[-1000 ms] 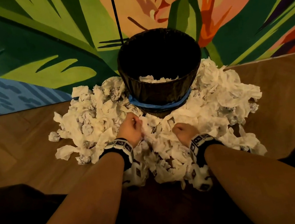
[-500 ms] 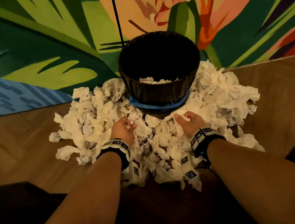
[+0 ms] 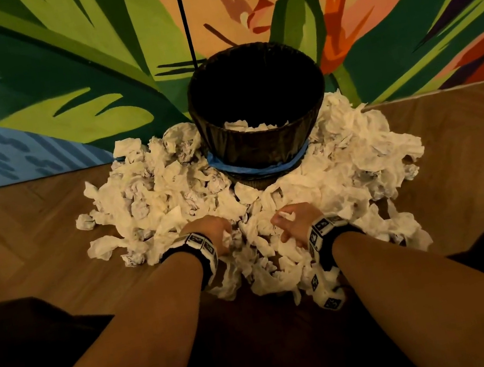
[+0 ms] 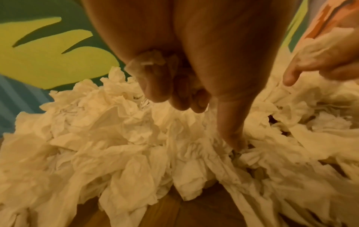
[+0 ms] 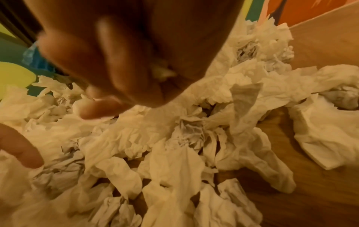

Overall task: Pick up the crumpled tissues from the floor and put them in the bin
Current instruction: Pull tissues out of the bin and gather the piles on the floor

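Observation:
A big heap of crumpled white tissues (image 3: 164, 190) rings a dark woven bin (image 3: 264, 143) on the wooden floor. A few tissues (image 3: 251, 126) lie inside the bin. Both hands are down in the near part of the heap, in front of the bin. My left hand (image 3: 225, 234) has its fingers curled round a wad of tissue (image 4: 152, 60), with one finger poking down into the pile (image 4: 233, 138). My right hand (image 3: 283, 224) is curled round a tissue (image 5: 162, 72) in its palm, which shows white at its fingers (image 3: 286, 215).
The painted mural wall (image 3: 55, 86) rises directly behind the bin, with a thin black line (image 3: 183, 15) running up it. A blue band (image 3: 259, 171) circles the bin's lower part. Bare wood floor (image 3: 18, 242) lies left and right of the heap. My dark-clothed legs fill the bottom corners.
Both hands have drawn back toward me through the heap and come closer together. The right hand has turned inward and closed round a tissue.

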Motion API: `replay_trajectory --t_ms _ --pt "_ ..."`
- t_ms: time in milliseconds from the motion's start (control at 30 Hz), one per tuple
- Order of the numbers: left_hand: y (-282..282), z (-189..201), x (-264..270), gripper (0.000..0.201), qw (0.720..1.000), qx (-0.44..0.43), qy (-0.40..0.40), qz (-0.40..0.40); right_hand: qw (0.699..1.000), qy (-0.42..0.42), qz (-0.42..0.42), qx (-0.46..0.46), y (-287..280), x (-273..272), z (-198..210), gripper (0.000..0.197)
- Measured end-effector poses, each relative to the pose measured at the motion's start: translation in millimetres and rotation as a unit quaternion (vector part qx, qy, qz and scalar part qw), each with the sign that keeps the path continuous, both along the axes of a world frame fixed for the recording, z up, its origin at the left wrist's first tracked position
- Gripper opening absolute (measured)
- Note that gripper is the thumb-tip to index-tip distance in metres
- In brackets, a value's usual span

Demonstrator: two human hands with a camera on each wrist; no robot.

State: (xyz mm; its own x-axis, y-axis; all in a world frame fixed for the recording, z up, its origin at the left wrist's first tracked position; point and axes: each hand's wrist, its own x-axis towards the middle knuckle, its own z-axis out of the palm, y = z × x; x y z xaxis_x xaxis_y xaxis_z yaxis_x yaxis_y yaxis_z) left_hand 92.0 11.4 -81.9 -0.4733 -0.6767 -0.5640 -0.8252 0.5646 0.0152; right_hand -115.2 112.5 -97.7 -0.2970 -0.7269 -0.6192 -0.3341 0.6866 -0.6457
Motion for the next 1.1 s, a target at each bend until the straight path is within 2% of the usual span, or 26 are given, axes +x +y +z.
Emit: replay_trajectory --t_ms 100,167,200,300,367,433,500,567,633,667,733,767,833,933,1000,1067,1100 --pt "-3 0 0 0.036 1.0 -0.005 0.011 0.006 0.996 0.072 0.058 0.007 -4 -4 4 0.059" --pt "-4 0 2 0.036 0.999 0.001 0.043 0.026 0.988 0.117 0.101 0.018 -4 -4 8 0.062" --pt "-4 0 3 0.04 0.997 0.006 0.068 0.039 0.977 0.144 0.157 0.022 -3 -2 11 0.059" --pt "-3 3 5 0.052 0.988 0.003 0.139 0.074 0.92 0.195 0.338 0.036 8 8 16 0.044" --pt "-2 6 4 0.053 0.981 0.001 0.169 0.096 0.883 0.205 0.416 0.069 19 16 13 0.06" --pt "0 9 3 0.052 0.975 0.005 0.192 0.113 0.832 0.236 0.491 0.102 27 23 7 0.078" --pt "2 11 3 0.05 0.971 0.01 0.206 0.124 0.802 0.257 0.525 0.125 31 26 1 0.084" --pt "0 12 4 0.041 0.967 0.018 0.219 0.13 0.797 0.264 0.528 0.129 31 25 -1 0.072" --pt "-2 13 5 0.032 0.963 0.019 0.233 0.132 0.808 0.273 0.511 0.11 30 22 -1 0.049" --pt "-3 13 5 0.03 0.962 0.019 0.24 0.131 0.824 0.269 0.49 0.099 30 20 -2 0.039" --pt "-3 13 6 0.029 0.959 0.022 0.251 0.133 0.878 0.233 0.411 0.076 29 15 -3 0.03" --pt "-3 13 6 0.028 0.956 0.02 0.261 0.134 0.906 0.21 0.362 0.06 29 14 -2 0.029" --pt "-3 15 5 0.021 0.947 0.007 0.292 0.135 0.941 0.183 0.282 0.036 23 9 3 0.03" --pt "-8 23 4 0.036 0.932 0.007 0.323 0.163 0.978 0.149 0.143 0.01 9 6 17 0.047" --pt "-15 31 2 0.033 0.914 -0.005 0.354 0.199 0.99 0.132 0.048 -0.014 -5 4 32 0.051" --pt "-22 43 -1 0.017 0.88 -0.046 0.407 0.239 0.991 0.102 0.063 -0.062 -20 7 52 0.037" --pt "-26 51 -4 0.018 0.86 -0.071 0.436 0.256 0.989 0.082 0.085 -0.09 -27 12 64 0.025"
